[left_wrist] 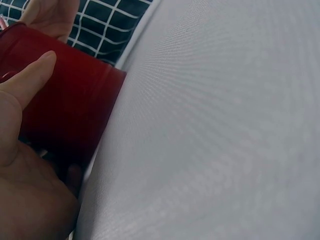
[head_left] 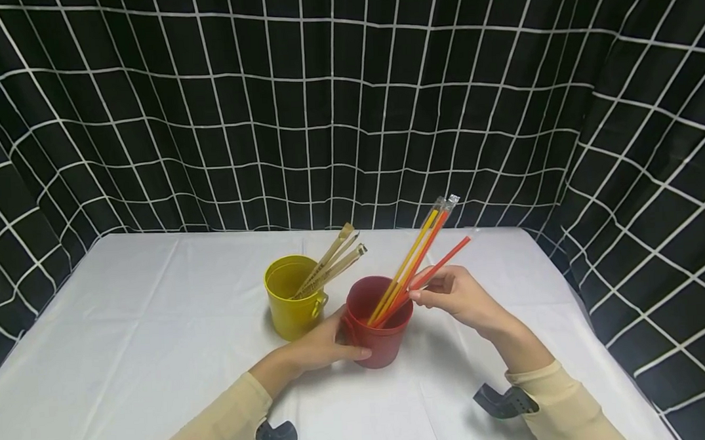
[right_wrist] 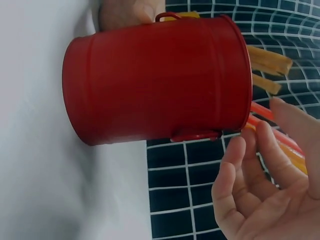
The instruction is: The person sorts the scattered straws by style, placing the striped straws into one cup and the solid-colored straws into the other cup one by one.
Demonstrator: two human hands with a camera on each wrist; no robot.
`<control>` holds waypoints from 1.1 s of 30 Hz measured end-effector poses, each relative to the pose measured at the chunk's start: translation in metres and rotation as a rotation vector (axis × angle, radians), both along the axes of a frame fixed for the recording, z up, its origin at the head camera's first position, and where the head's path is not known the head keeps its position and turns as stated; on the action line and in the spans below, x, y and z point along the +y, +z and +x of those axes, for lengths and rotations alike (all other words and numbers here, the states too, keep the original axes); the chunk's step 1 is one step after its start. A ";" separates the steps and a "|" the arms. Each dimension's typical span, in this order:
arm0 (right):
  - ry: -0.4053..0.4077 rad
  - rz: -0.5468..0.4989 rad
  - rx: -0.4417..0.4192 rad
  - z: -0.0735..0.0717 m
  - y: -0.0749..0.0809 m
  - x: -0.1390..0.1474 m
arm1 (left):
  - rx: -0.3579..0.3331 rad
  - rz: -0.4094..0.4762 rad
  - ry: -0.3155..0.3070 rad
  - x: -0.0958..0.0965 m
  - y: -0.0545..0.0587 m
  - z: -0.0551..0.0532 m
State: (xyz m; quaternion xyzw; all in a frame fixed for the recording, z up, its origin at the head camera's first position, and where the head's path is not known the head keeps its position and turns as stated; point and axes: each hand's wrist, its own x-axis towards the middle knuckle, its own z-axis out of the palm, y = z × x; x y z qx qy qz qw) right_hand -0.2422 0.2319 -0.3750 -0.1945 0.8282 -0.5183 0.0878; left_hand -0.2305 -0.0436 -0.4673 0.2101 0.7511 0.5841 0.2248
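A red bucket (head_left: 380,347) stands on the white table; my left hand (head_left: 319,345) holds it from the left side, thumb across its front. In the left wrist view the thumb presses along the red wall (left_wrist: 75,95). Several yellow, orange and red straws in clear wrappers lean to the right out of the bucket, among them a yellow straw (head_left: 410,255). Over the rim, my right hand (head_left: 459,299) pinches a red straw (head_left: 448,252) between thumb and fingers, the straw's lower end inside the bucket. The right wrist view shows these fingers (right_wrist: 265,150) right beside the rim.
Just left of the red bucket stands a yellow bucket (head_left: 292,318) with several paper-wrapped sticks (head_left: 333,263) leaning right. Both stand on a white cloth-covered table (head_left: 156,333). A black curtain with a white grid (head_left: 324,103) hangs behind and at the sides.
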 end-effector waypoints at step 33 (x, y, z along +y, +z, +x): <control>-0.018 0.175 0.068 -0.019 -0.001 0.044 | -0.025 -0.057 0.003 -0.033 0.014 0.038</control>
